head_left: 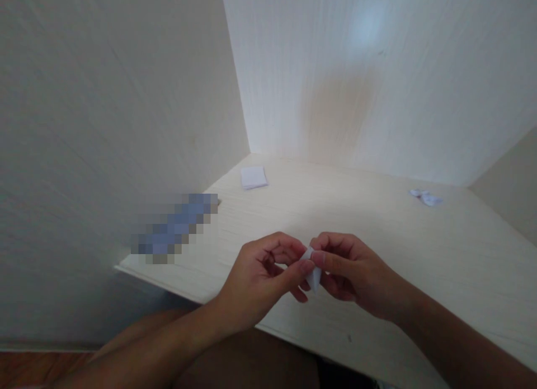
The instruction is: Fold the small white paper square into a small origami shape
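A small folded piece of white paper [315,277] is pinched between my two hands above the table's front part. My left hand [264,271] grips its left side with thumb and fingers, while my right hand [352,268] holds the upper right side. The paper narrows to a point at the bottom, and fingers cover much of its upper part. On the table [293,201] behind my hands lies a stack of square white paper [253,177]. Small folded white pieces [428,199] rest farther right, near the back wall.
A blurred-out bluish object [178,224] lies at the table's left edge by the left wall [126,98]. The back wall [335,70] rises behind the table. The front edge runs below my hands, above my legs.
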Demonstrator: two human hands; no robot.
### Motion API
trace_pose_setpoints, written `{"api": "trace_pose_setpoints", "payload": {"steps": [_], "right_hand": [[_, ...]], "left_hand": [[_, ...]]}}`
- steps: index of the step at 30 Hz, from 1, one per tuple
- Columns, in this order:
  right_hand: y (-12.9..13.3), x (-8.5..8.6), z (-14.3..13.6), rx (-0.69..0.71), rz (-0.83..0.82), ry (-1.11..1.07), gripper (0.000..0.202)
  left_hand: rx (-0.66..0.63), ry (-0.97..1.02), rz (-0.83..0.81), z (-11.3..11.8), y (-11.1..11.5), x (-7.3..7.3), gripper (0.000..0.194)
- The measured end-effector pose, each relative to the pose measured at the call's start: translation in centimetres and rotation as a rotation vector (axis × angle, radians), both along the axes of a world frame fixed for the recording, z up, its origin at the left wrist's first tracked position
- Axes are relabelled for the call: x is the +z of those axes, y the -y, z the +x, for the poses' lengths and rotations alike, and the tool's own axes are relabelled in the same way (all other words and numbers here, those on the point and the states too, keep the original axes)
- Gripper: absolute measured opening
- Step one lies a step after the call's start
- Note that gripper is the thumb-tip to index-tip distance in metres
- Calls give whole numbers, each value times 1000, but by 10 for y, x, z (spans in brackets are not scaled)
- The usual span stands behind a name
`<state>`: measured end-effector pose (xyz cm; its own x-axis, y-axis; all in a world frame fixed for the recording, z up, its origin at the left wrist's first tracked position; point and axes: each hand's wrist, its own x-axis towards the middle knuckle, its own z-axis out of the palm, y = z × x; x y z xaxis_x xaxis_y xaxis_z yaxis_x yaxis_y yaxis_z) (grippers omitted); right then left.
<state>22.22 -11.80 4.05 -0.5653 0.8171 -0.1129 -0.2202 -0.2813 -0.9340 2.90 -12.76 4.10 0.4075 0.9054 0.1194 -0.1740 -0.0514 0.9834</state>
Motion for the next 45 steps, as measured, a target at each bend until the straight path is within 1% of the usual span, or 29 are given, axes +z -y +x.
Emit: {"api": "trace_pose_setpoints", "payload": {"steps": [4,7,11,15,20,24,28,29,31,34,37,40,43,45], "right_hand": [[1,3,-1,-27,-5,12,27],[3,5,-3,-70,73,76,28],[7,8,-5,-144,202,206,33],[9,13,-6,-192,250,284,33],[7,15,-5,-229,283,358,24],[10,15,-4,-300,395,476,12],[11,13,-4,-323,479,568,11],[11,13,-4,-323,484,578,11],[9,13,-3,-312,475,579,10],[7,15,-3,-251,405,537,11],[4,16,-2,-176,362,480,16],[0,14,1,-118,327,428,23],[-4,11,5,-63,256,343,29],[-6,10,6,-32,218,295,30]], "left_hand": [[27,-79,80,-1,2,0,9],[80,-155,132,0,2,-2,10],[168,-276,259,2,2,-3,10],[181,-341,344,3,2,-1,9],[234,-409,412,6,3,0,11],[248,-435,461,9,4,2,11],[244,-458,496,8,4,1,10],[233,-456,482,8,5,0,10],[196,-424,404,7,4,-2,11],[121,-304,186,4,-1,-5,12],[-33,-180,-57,1,-9,-7,21],[-172,-90,-235,-4,-16,-8,24],[-249,-35,-341,-7,-18,-9,21],[-283,-14,-367,-9,-18,-8,20]]}}
